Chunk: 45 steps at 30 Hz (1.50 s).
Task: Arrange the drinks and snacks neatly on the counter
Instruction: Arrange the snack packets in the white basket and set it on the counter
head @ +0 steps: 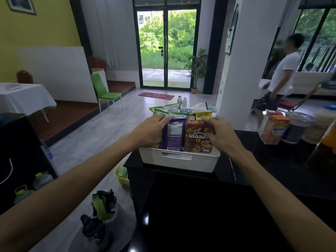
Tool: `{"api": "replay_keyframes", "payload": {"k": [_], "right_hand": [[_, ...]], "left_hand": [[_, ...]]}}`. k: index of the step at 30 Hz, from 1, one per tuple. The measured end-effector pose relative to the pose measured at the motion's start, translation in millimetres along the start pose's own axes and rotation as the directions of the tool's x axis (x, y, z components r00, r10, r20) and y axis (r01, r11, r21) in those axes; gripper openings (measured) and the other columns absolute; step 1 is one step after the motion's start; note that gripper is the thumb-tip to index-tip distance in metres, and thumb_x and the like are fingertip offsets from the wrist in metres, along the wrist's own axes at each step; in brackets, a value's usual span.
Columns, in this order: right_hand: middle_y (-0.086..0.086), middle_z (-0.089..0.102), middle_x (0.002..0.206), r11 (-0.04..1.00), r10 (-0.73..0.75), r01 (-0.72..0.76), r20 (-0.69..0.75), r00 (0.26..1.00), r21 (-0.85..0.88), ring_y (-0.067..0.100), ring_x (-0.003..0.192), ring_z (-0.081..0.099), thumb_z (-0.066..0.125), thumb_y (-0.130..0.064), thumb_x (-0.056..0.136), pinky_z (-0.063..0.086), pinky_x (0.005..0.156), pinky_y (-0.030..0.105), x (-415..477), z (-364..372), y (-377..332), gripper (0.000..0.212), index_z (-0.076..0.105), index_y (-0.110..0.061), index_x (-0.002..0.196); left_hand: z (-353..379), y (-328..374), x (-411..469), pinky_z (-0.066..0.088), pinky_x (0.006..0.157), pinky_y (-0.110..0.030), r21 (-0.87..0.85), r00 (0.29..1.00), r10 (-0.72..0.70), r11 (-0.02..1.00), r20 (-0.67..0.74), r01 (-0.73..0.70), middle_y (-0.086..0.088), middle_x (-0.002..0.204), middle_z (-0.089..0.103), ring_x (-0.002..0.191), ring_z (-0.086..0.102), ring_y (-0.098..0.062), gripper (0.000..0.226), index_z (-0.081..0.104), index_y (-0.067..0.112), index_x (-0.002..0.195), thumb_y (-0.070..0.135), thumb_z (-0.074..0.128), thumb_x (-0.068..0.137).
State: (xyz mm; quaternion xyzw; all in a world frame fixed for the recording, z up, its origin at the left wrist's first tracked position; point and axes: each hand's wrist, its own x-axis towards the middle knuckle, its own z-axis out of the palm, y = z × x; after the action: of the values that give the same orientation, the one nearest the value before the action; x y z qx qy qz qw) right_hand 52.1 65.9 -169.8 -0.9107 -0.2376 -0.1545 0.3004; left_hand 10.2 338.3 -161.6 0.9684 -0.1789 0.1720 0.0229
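Head view. White basket (180, 160) sits at the left end of the black counter (245, 160), snack bags upright inside. Left hand (149, 131) curls over the purple bag (172, 137). Right hand (221, 135) pinches the brown bag (196, 139). Orange carton (274, 130) and jars (298, 128) stand apart at right. Judged midway: snacks nearly squared, drinks not yet sorted.
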Motion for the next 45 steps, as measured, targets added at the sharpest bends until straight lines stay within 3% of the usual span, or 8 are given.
{"api": "replay_keyframes", "payload": {"k": [4,13,18,26,31,36,45], "right_hand": [[0.010,0.046,0.139,1.000,0.004,-0.004,-0.018,1.000,-0.020,0.029,0.127,0.045,0.073,-0.007,0.083,0.049,0.102,0.048,-3.5,2.6,-0.8,0.064,0.048,-0.013,0.142],[0.011,0.048,0.137,1.000,0.001,-0.002,-0.056,0.998,-0.015,0.027,0.125,0.047,0.077,-0.014,0.081,0.048,0.102,0.045,-9.1,0.4,1.4,0.067,0.048,-0.013,0.142],[0.011,0.050,0.137,1.000,0.002,-0.003,-0.080,0.997,-0.005,0.025,0.124,0.048,0.074,-0.028,0.084,0.044,0.099,0.039,-15.5,-1.4,5.1,0.063,0.049,-0.016,0.141],[0.011,0.050,0.141,0.999,0.034,-0.033,-0.078,0.996,0.011,0.027,0.127,0.048,0.068,-0.038,0.089,0.043,0.101,0.044,-34.1,-21.9,-2.4,0.060,0.049,-0.015,0.141],[0.012,0.048,0.142,0.999,0.023,-0.025,-0.089,0.996,-0.021,0.027,0.130,0.046,0.065,-0.039,0.091,0.040,0.106,0.044,-53.5,-57.1,2.5,0.058,0.050,-0.013,0.141],[0.013,0.052,0.140,0.993,0.008,-0.021,-0.117,0.993,-0.112,0.027,0.128,0.047,0.065,-0.039,0.091,0.036,0.102,0.033,-63.7,-111.0,32.8,0.055,0.054,-0.013,0.138],[0.014,0.062,0.129,0.972,0.008,-0.032,-0.102,0.995,-0.232,0.029,0.116,0.057,0.067,-0.030,0.088,0.043,0.099,0.039,-67.4,-202.1,117.7,0.045,0.061,-0.013,0.129]], "left_hand": [[-3.0,1.2,-2.2,0.039,0.104,-0.038,-0.035,1.000,0.005,0.999,0.010,-0.004,-0.012,0.143,0.043,0.128,0.039,-0.025,0.088,0.028,0.017,0.152,0.028,0.077,0.080],[-9.7,5.6,-4.7,0.035,0.111,-0.039,-0.072,1.000,-0.007,0.997,0.019,0.008,-0.012,0.150,0.036,0.136,0.034,-0.026,0.090,0.027,0.013,0.152,0.031,0.077,0.080],[-15.5,7.9,-5.9,0.035,0.111,-0.041,-0.096,1.000,-0.015,0.995,-0.010,0.014,-0.012,0.149,0.039,0.136,0.034,-0.026,0.082,0.032,0.012,0.150,0.038,0.072,0.084],[-24.2,27.9,-7.8,0.033,0.111,-0.041,-0.076,0.996,-0.008,0.997,-0.093,0.000,-0.010,0.148,0.043,0.136,0.037,-0.025,0.068,0.036,0.016,0.149,0.044,0.061,0.092],[-39.7,75.3,4.4,0.036,0.109,-0.045,-0.118,0.979,0.041,0.991,-0.198,-0.065,-0.012,0.144,0.047,0.132,0.040,-0.027,0.062,0.040,0.016,0.146,0.044,0.057,0.093],[-46.9,144.2,30.9,0.036,0.109,-0.042,-0.121,0.968,0.085,0.986,-0.234,-0.116,-0.011,0.143,0.047,0.133,0.040,-0.026,0.064,0.041,0.015,0.146,0.044,0.058,0.092],[-28.5,249.4,90.4,0.040,0.107,-0.043,-0.122,0.971,0.074,0.987,-0.227,-0.104,-0.011,0.138,0.051,0.131,0.043,-0.027,0.061,0.044,0.012,0.144,0.041,0.057,0.093]]}}
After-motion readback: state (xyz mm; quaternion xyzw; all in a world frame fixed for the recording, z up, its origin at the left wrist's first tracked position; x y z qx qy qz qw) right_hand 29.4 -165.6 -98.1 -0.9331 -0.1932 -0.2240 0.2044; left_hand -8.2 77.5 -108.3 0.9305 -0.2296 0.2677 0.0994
